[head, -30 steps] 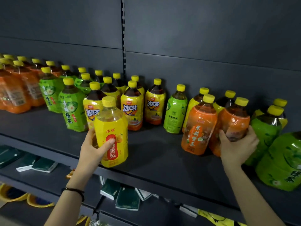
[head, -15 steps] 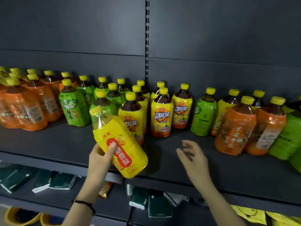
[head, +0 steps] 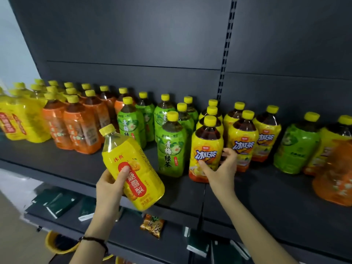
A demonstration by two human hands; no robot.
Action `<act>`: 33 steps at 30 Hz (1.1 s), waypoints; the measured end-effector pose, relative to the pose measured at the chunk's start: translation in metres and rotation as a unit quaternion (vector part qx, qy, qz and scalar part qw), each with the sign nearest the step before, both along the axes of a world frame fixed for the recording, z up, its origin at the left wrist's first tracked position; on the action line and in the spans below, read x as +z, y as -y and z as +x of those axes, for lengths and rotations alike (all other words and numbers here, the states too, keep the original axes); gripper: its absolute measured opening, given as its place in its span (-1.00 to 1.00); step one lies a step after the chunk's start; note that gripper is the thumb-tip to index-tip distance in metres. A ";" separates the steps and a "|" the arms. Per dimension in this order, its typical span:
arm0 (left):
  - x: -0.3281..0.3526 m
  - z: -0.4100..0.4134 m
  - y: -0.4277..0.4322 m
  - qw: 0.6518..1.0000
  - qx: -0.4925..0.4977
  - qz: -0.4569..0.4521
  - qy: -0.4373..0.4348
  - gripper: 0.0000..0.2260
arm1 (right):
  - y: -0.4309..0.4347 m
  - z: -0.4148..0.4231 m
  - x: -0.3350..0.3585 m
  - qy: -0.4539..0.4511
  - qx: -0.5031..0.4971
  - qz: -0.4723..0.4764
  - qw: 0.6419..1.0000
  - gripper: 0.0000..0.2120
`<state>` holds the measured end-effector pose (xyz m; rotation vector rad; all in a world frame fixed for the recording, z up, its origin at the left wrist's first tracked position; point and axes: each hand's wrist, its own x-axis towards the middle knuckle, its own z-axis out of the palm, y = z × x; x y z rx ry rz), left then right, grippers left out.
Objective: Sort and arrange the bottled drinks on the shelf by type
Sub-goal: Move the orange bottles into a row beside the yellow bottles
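Note:
My left hand (head: 110, 184) holds a yellow pear-drink bottle (head: 133, 168) with a red label, tilted with its cap up and to the left, in front of the dark shelf (head: 80, 168). My right hand (head: 221, 168) wraps the lower right side of the front iced-tea bottle (head: 206, 149), which is yellow-labelled with dark liquid and stands upright; the thumb lies on its label and the fingers reach behind it. On the shelf, from left to right, stand yellow pear bottles (head: 17, 119), orange bottles (head: 80, 128), green-tea bottles (head: 171, 149) and more iced-tea bottles (head: 242, 141).
At the far right stand a green bottle (head: 297, 143), a yellow one and a blurred orange one (head: 335, 174), mixed together. The lower shelf holds dark green packets (head: 57, 202) and a snack packet (head: 152, 224). A yellow basket (head: 55, 244) sits below.
The view has swung left along the shelf. My left hand still carries the yellow bottle, tilted. My right hand has moved from open air onto the front iced-tea bottle.

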<state>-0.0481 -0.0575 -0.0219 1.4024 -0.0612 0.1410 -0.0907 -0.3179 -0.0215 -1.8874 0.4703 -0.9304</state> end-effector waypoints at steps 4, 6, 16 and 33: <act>0.006 0.019 -0.014 0.998 0.014 0.040 0.040 -0.74 | -0.005 0.005 -0.007 0.024 -0.035 0.006 0.999 -0.33; 0.006 0.029 -0.020 0.997 0.017 0.055 0.055 -0.67 | -0.011 0.005 -0.009 0.045 -0.051 0.007 0.998 -0.35; 0.003 0.068 -0.056 0.990 -0.039 0.109 0.081 -0.14 | -0.103 0.040 -0.010 -0.024 0.268 -0.131 0.954 -0.69; -0.001 0.216 -0.309 0.986 -0.011 0.145 0.083 -0.31 | -0.350 0.258 0.012 -0.059 0.204 -0.035 0.976 -0.19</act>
